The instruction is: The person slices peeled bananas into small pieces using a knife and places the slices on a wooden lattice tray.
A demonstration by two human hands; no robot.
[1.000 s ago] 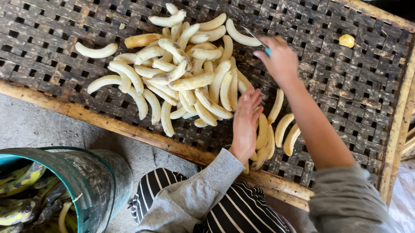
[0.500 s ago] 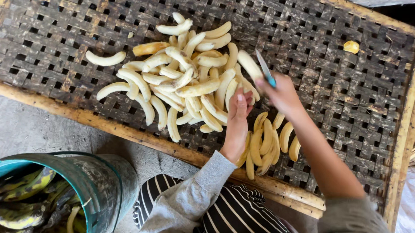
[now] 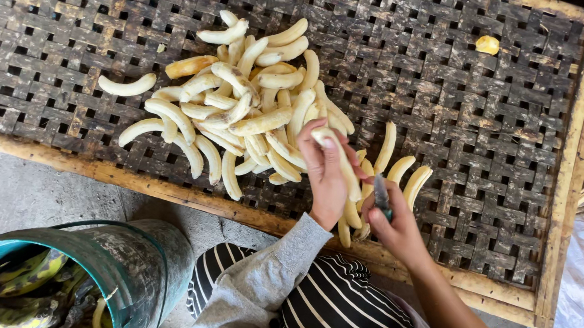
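Just below the centre of the frame your left hand (image 3: pixel 325 176) is closed around a peeled banana (image 3: pixel 341 161), holding it over the lower edge of the woven tray (image 3: pixel 481 120). Your right hand (image 3: pixel 395 223), just to its right, grips a small knife (image 3: pixel 382 192), blade apparently pointing up toward that banana. The pile of peeled bananas (image 3: pixel 241 108) lies left of centre; a teal bucket (image 3: pixel 120 268) sits at lower left.
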